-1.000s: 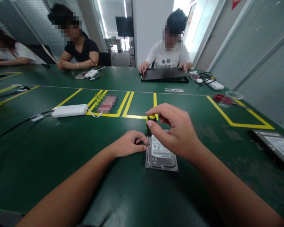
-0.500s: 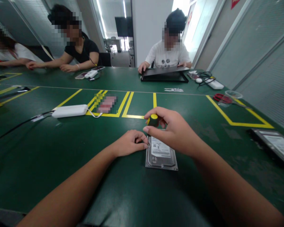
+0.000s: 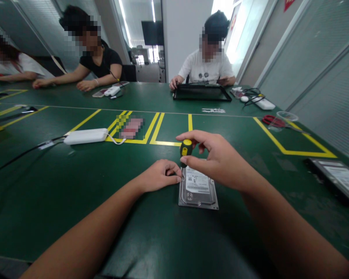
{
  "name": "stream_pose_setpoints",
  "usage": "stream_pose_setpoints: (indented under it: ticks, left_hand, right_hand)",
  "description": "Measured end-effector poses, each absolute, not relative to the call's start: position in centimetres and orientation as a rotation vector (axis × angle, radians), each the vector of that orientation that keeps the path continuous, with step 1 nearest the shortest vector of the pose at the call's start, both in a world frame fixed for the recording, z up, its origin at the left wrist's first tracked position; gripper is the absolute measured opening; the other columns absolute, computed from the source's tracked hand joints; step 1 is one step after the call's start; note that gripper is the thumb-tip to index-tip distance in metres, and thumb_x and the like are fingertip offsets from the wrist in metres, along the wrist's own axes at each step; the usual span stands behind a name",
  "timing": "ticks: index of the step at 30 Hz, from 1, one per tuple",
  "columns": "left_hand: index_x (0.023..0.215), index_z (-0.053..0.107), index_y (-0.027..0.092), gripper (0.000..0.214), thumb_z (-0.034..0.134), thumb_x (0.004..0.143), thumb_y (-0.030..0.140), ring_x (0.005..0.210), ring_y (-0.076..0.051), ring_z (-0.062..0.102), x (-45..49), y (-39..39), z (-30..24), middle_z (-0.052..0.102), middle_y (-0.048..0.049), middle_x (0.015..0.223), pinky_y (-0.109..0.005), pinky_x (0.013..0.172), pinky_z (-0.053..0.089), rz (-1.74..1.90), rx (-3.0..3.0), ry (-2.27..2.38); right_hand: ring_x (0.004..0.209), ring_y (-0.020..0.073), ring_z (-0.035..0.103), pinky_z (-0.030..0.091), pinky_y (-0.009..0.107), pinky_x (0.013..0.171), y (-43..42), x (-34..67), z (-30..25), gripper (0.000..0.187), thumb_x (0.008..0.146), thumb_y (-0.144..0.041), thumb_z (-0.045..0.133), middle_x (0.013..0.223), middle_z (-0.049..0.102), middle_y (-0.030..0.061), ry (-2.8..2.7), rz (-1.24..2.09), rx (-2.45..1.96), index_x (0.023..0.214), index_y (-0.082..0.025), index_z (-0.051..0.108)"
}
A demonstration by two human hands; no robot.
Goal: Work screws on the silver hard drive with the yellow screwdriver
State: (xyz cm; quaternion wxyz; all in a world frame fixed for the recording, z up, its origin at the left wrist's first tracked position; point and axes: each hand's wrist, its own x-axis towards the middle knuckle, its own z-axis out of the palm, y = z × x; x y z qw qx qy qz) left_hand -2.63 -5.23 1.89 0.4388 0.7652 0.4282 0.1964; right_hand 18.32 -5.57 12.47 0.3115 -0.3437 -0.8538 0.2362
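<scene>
A silver hard drive [image 3: 198, 185] with a white label lies flat on the green table. My left hand [image 3: 158, 176] is closed at its left edge, the thumb and curled fingertips touching its side. Over the drive's upper left part stands a stubby black and yellow screwdriver [image 3: 186, 150], handle upward. My right hand [image 3: 213, 157] holds that handle between the thumb and fingers, partly covering the drive's far end. Where the screwdriver's tip meets the drive is hidden near my left fingertips.
Left of the hands lies a white power bank [image 3: 85, 136], cabled to a phone [image 3: 132, 128]. Another drive [image 3: 339, 176] sits at the right. Farther right are red-handled pliers [image 3: 273, 121] and a clear plastic cup [image 3: 287, 116]. Across the table, a person handles a black frame [image 3: 202, 97].
My right hand's fingers have shifted and loosened around the screwdriver, showing more of its handle, which has turned and tilted slightly left. The person opposite has tilted the panel. My left hand is still.
</scene>
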Motion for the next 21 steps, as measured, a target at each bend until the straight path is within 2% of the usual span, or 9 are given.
stream_pose_setpoints:
  ticks: [6, 12, 17, 21]
  left_hand:
    - [0.087, 0.067, 0.016, 0.020, 0.066, 0.084, 0.035, 0.064, -0.012, 0.046, -2.63, -5.26, 1.76, 0.050, 0.0033, 0.068, -0.024, 0.061, 0.037, 0.513, 1.894, 1.066]
    - [0.088, 0.065, 0.016, 0.021, 0.067, 0.083, 0.037, 0.063, -0.013, 0.044, -2.56, -5.20, 1.59, 0.047, 0.0037, 0.066, -0.025, 0.060, 0.036, 0.528, 1.884, 1.074]
    - [0.083, 0.062, 0.017, 0.017, 0.067, 0.083, 0.033, 0.062, -0.010, 0.039, -2.70, -5.24, 1.72, 0.039, 0.0061, 0.067, -0.025, 0.060, 0.032, 0.523, 1.901, 1.051]
    - [0.092, 0.060, 0.017, 0.024, 0.072, 0.080, 0.035, 0.062, -0.010, 0.037, -2.94, -5.28, 2.04, 0.037, 0.0076, 0.068, -0.024, 0.059, 0.030, 0.510, 1.848, 1.025]
  right_hand:
    - [0.094, 0.0150, 0.059, 0.043, 0.027, 0.078, -5.55, 18.24, 12.26, 0.034, 0.083, -0.016, 0.065, 0.113, 0.068, 0.0041, -2.265, 0.633, -0.843, 0.117, -0.017, 0.065]
    - [0.080, 0.0133, 0.053, 0.039, 0.027, 0.070, -5.30, 17.87, 11.82, 0.019, 0.084, -0.028, 0.068, 0.092, 0.064, 0.0028, -2.287, 0.682, -0.965, 0.098, -0.015, 0.065]
    - [0.068, 0.0109, 0.048, 0.033, 0.025, 0.060, -5.16, 17.83, 11.52, 0.021, 0.085, -0.035, 0.067, 0.074, 0.057, -0.0009, -2.313, 0.777, -1.052, 0.082, -0.015, 0.061]
    - [0.069, 0.0113, 0.050, 0.035, 0.026, 0.060, -5.35, 18.36, 12.33, 0.022, 0.086, -0.037, 0.067, 0.074, 0.059, -0.0004, -2.275, 0.776, -1.015, 0.083, -0.015, 0.063]
